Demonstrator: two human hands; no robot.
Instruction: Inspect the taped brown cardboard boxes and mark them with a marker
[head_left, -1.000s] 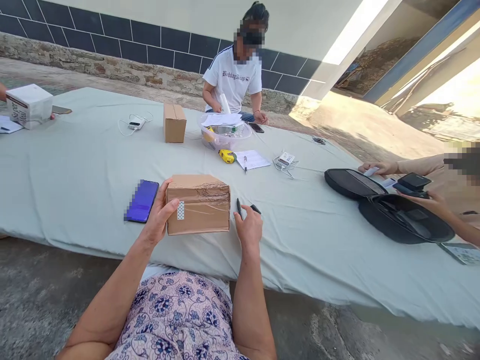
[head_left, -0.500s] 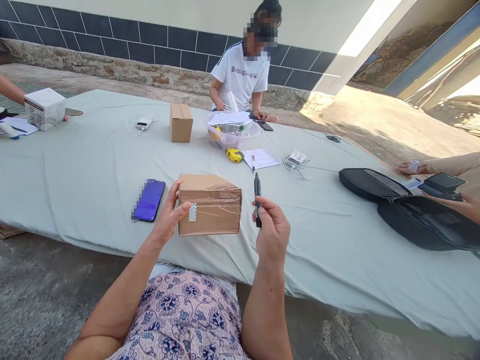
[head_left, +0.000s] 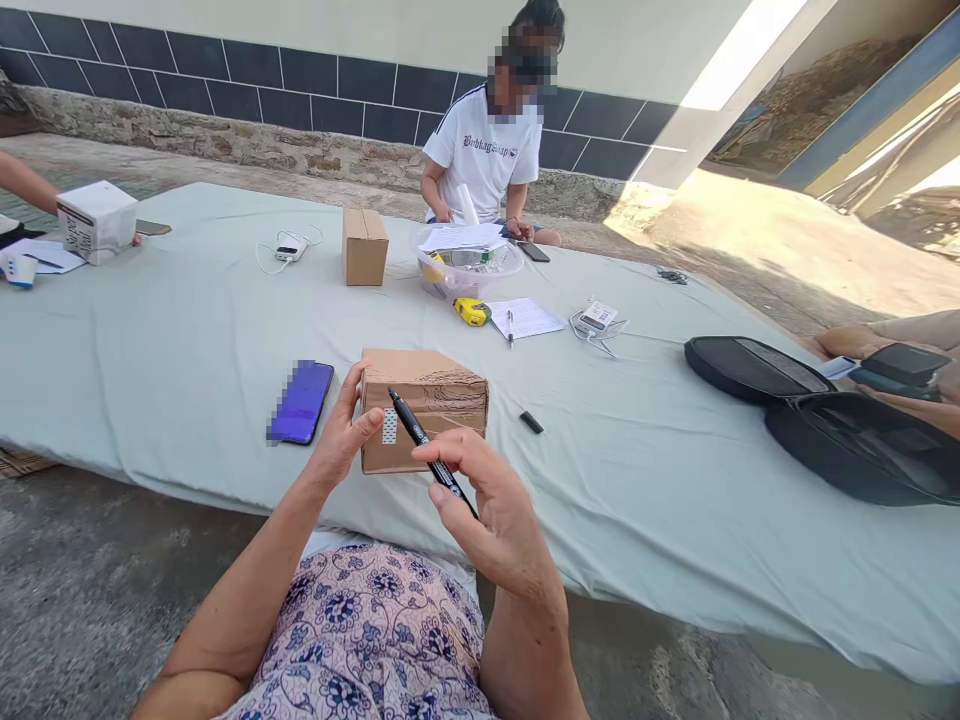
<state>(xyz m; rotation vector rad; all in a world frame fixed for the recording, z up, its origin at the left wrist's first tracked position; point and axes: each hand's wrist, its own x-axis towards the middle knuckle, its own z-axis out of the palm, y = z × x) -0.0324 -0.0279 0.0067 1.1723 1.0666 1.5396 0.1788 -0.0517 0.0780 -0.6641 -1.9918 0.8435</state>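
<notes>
My left hand [head_left: 341,435] grips the left end of a brown cardboard box [head_left: 457,415], its thumb on the front face beside a small patterned sticker [head_left: 389,427]. Dark scribbled lines cover the box's right part. In front of the box, my right hand [head_left: 495,505] holds an uncapped black marker pen [head_left: 431,455] between thumb and fingers, the tip pointing up and left near the box's front upper edge. The black marker cap [head_left: 532,422] lies on the cloth to the right of the box. Left of my left hand lies a phone [head_left: 304,403] with a blue screen.
Farther back are a smaller cardboard box [head_left: 365,250], a plastic basket [head_left: 465,270], a yellow tape measure [head_left: 472,312], a written sheet [head_left: 529,316] and a white device with cable [head_left: 598,316]. An open black case [head_left: 847,440] lies right. Other people sit around the cloth-covered table [head_left: 187,350].
The marker's cap is off and now lies on the cloth. My right hand has brought the marker left, in front of the box. My left hand stays on the box.
</notes>
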